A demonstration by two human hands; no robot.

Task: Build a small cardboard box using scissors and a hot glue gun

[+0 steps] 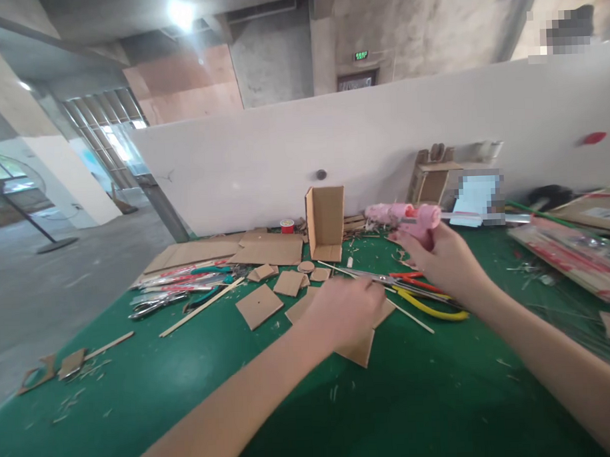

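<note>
My right hand (pixel 430 244) is closed round a pink glue gun (pixel 392 214), raised above the table, with a clear stick running out toward the right. Low over flat cardboard pieces (pixel 356 350), my left hand (pixel 350 307) has its fingers curled down. Whatever they hold is hidden from me. Just beyond that hand lie scissors (pixel 381 278) and a tool with yellow handles (pixel 431 312). A thin wooden stick (pixel 413 318) slants out between my hands. Farther back stands an upright folded cardboard piece (pixel 327 221), open toward me.
Cardboard squares (pixel 259 303), a long wooden strip (pixel 202 307) and plastic-wrapped tools (pixel 171 286) lie to the left. A red-and-white spool (pixel 287 226) sits near the white partition (pixel 263 163). At the back right stands a cardboard structure (pixel 431 181); packaged sticks (pixel 566 259) lie at the right.
</note>
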